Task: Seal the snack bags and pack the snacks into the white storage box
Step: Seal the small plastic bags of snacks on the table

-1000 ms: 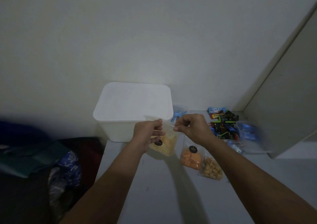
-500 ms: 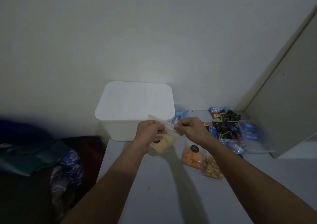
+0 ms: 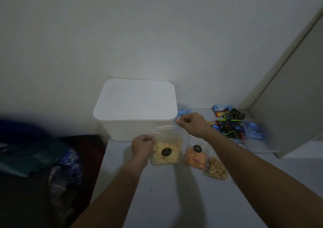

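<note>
A clear bag of yellow snacks (image 3: 166, 151) with a black round label is held just in front of the white storage box (image 3: 135, 105), whose lid is on. My left hand (image 3: 143, 146) pinches the bag's top left corner. My right hand (image 3: 191, 123) pinches the top right corner, higher up and close to the box's right front corner. The bag's top strip is stretched between the two hands. On the table to the right lie a bag of orange snacks (image 3: 195, 157) and a bag of brown nuts (image 3: 216, 169).
A pile of small wrapped candies (image 3: 227, 122) and clear bags with blue packets (image 3: 253, 130) lie at the back right, by a grey cabinet side (image 3: 293, 96). Dark clothes and a blue patterned bag (image 3: 68, 166) sit left of the grey table (image 3: 174, 201).
My hands have moved apart along the bag's top: the right one slid right and up, the left one down. The bag now hangs flatter and lower, with its label facing me.
</note>
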